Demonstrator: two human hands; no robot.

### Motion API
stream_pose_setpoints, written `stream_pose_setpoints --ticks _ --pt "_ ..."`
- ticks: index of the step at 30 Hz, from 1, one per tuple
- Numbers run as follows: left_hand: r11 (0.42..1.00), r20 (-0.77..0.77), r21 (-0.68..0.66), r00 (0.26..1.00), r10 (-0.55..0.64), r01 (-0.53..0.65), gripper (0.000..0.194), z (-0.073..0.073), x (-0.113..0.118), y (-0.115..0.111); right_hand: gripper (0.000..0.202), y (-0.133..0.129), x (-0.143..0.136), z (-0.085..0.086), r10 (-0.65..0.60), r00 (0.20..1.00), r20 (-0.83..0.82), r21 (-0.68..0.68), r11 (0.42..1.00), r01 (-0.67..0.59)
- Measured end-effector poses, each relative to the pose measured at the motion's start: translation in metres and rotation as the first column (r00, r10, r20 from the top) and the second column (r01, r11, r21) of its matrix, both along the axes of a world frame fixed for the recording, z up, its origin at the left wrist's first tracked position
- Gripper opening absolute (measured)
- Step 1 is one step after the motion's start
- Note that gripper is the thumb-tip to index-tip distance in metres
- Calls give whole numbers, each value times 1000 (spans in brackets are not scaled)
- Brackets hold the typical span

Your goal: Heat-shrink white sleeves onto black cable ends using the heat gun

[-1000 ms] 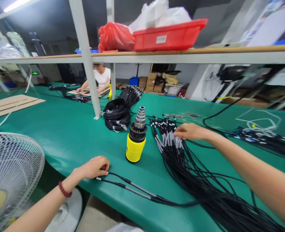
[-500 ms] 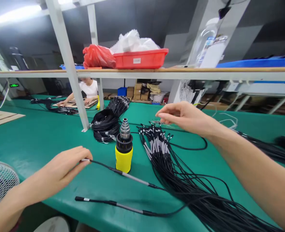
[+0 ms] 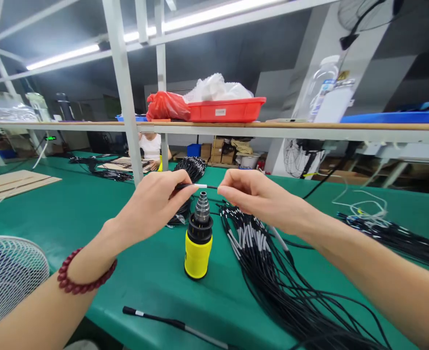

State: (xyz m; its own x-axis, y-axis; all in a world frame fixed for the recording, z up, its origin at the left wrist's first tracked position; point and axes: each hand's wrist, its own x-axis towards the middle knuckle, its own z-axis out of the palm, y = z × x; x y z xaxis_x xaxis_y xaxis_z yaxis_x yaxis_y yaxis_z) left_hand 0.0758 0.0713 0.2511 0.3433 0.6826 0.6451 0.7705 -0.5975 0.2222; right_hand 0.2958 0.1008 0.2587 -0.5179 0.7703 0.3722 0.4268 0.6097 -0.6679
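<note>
A black cable with a short white sleeve stretches level between my two hands. My left hand pinches its black end, thumb against the fingers. On the other side of the sleeve, my right hand grips the thin cable between thumb and fingertips. Just below the sleeve, apart from it, is the metal nozzle of a yellow heat gun, standing upright and pointing up. A bundle of black cables with grey sleeves lies right of the heat gun, partly under my right forearm.
One cable lies along the front edge of the green table. A white mesh fan stands at the left. Behind is a shelf with a red tray. A coworker sits beyond the shelf post.
My left hand has risen rightward with the cable end to above the heat gun's nozzle. My right hand has come to grip the same cable. The view has tilted up and left.
</note>
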Motion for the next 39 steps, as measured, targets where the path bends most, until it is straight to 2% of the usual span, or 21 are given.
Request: stream_pose_setpoints --ticks 3,6,8,12,20,28,39 --pt "978 129 -194 990 -48 73 37 -9 -6 14 27 13 -1 -2 -84 996 42 68 994 81" --pt "908 304 -362 947 -100 212 42 -20 -8 26 30 20 -2 -5 -120 991 55 67 991 116" --pt "866 404 -409 908 -112 289 44 -27 -8 33 31 24 -3 -7 -148 987 65 55 988 145" --pt "846 489 -424 868 -86 322 43 -35 -4 43 32 31 -4 -11 -200 975 98 39 980 197" --pt "896 430 -401 903 2 189 42 -41 0 55 38 43 -6 -14 -294 949 112 65 955 288" --pt "919 408 -364 913 13 150 38 -40 2 59 38 50 -6 -19 -293 952 88 95 954 285" --pt "915 405 -376 914 19 147 33 -39 1 60 37 47 -6 -20 -302 948 103 89 952 294"
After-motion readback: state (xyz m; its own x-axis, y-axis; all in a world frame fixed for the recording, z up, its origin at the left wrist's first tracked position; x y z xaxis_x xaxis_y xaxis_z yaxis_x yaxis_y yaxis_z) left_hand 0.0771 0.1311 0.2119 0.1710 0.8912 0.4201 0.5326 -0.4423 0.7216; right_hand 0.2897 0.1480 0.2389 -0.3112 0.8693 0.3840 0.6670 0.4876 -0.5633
